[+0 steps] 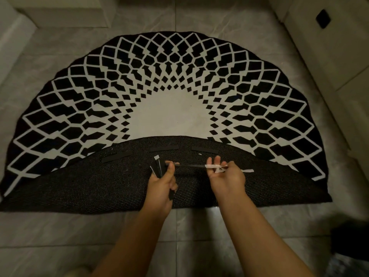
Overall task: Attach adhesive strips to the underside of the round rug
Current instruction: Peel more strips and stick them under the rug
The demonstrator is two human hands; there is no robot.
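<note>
The round black-and-white rug (169,86) lies on the floor with its near part folded over, so the dark dotted underside (99,186) faces up. Three black adhesive strips (116,155) lie in a row along the folded edge. My left hand (161,184) grips a bundle of black strips (157,166). One strip (189,166) stretches from that bundle to my right hand (225,176), which pinches its white backing paper (216,167). A white scrap of backing (247,170) shows just right of my right hand.
Grey tiled floor (179,236) surrounds the rug. Pale furniture edges stand at the back left (65,11) and along the right (329,47). A dark object (351,242) sits at the lower right.
</note>
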